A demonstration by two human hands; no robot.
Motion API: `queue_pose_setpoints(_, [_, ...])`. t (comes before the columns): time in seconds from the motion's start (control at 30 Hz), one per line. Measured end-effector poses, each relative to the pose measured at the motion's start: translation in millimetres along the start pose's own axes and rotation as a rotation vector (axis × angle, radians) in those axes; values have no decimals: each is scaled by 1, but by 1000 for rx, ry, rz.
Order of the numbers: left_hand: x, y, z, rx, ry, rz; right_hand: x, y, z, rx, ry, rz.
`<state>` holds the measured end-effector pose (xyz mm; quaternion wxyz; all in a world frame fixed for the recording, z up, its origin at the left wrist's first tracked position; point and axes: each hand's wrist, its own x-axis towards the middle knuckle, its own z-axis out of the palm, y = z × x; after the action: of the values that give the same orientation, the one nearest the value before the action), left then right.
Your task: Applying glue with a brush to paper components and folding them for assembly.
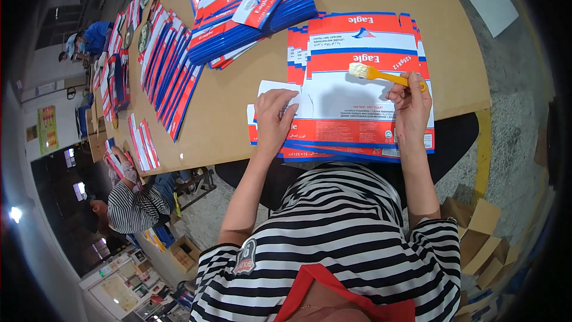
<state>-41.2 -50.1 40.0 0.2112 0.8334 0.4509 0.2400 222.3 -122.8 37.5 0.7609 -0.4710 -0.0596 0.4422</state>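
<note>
A pile of flat printed carton blanks in red, white and blue lies on the table in front of me. My right hand is closed around the yellow handle of a brush over the right side of the top blank. Its bristles point left and carry a whitish, paste-like coating. My left hand rests on the white side flap at the blank's left edge, thumb apart from the bent fingers. Part of the flap is hidden under that hand.
A tall stack of cartons stands beyond the blanks, and a fanned row of cartons leans to its left. Co-workers sit along the table's left side, one in a striped shirt. Open cardboard boxes stand on the floor at right.
</note>
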Motion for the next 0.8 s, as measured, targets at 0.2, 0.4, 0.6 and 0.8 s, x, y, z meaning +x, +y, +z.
queue_pose_setpoints(0.2, [-9,0,-19,-65,147,79,-4,6,1,2,14,-16])
queue_pose_setpoints(0.4, [-64,-29,-91,-103,79,-94,-25,1,13,45,-124,56])
queue_pose_setpoints(0.6, [-175,-126,-163,-397,115,-613,-43,10,47,-8,-227,79])
queue_pose_setpoints(0.8, [-240,-167,-221,-453,116,-797,-49,14,67,-50,-304,100])
